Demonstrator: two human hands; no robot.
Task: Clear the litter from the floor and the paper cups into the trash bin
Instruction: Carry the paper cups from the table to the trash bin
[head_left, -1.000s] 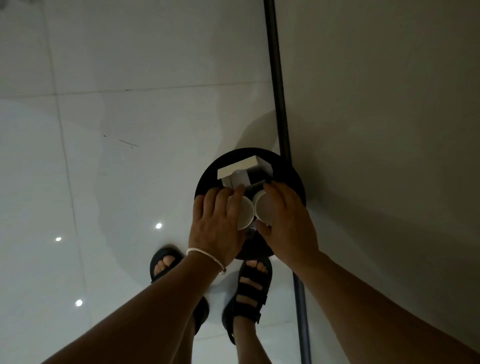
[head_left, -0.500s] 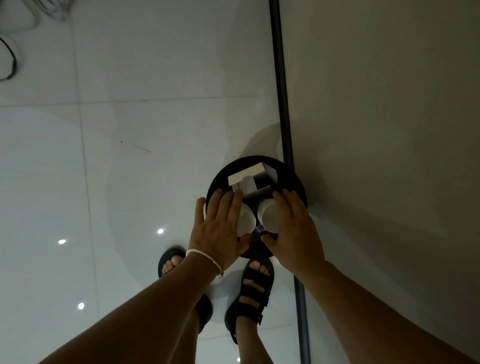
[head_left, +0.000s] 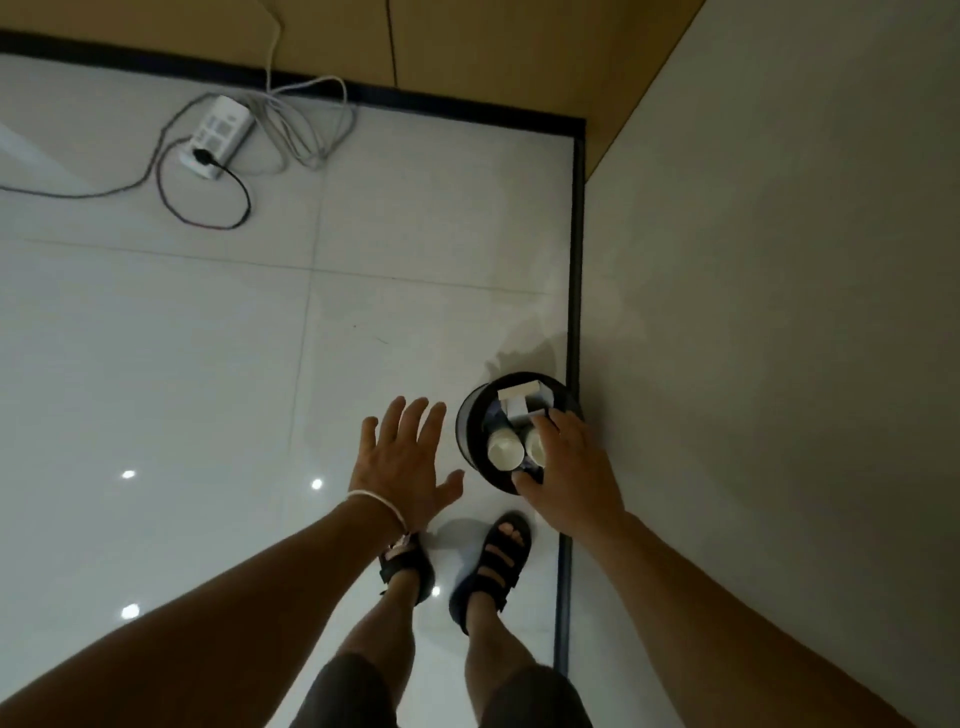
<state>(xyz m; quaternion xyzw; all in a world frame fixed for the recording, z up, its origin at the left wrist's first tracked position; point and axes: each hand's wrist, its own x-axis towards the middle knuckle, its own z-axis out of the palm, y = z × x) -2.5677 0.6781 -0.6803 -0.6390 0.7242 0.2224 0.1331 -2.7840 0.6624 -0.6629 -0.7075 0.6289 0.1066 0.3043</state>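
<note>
A round black trash bin (head_left: 470, 431) stands on the white tiled floor beside the wall. Inside it lie two white paper cups (head_left: 505, 451) side by side and a white box-shaped piece of litter (head_left: 519, 397) behind them. My right hand (head_left: 569, 470) hovers over the bin's right side with its fingers extended above the right cup (head_left: 535, 447), partly hiding it; I cannot see it gripping anything. My left hand (head_left: 405, 460) is spread flat in the air left of the bin, holding nothing.
A white power strip (head_left: 218, 132) with tangled cables (head_left: 306, 119) lies on the floor at the far left. A dark skirting strip (head_left: 574, 260) runs along the grey wall on the right. My sandalled feet (head_left: 493, 561) stand just in front of the bin.
My left hand has come off the left cup and moved left, away from the bin, fingers spread. Both cups now lie in the bin. The view has pulled back and tilted up.
</note>
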